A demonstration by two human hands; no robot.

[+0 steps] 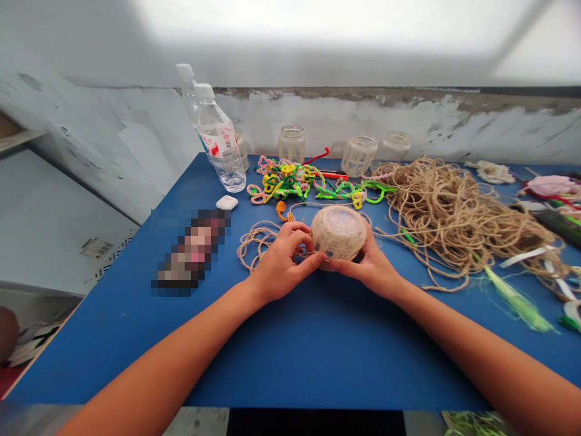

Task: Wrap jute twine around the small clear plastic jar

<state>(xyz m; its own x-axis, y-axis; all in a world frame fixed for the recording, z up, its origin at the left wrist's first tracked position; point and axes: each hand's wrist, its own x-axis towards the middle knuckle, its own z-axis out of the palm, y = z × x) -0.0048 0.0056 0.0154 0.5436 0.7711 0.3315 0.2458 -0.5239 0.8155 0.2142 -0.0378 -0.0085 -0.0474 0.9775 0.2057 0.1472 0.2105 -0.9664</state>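
A glass jar wrapped in jute twine (338, 233) lies on its side on the blue table (295, 345), its clear bottom facing me. My left hand (279, 263) grips its left side, with a strand of twine under the fingers. My right hand (370, 263) cups the jar's right and lower side. A loose coil of the same twine (256, 239) lies just left of my left hand.
A big tangle of jute twine (454, 215) sits to the right. Coloured pipe cleaners (308, 181) lie behind the jar. Two water bottles (222, 145), three empty glass jars (358, 154) and a white earbud case (227, 202) stand towards the back. Ribbons and green tassels (521, 300) lie at the right.
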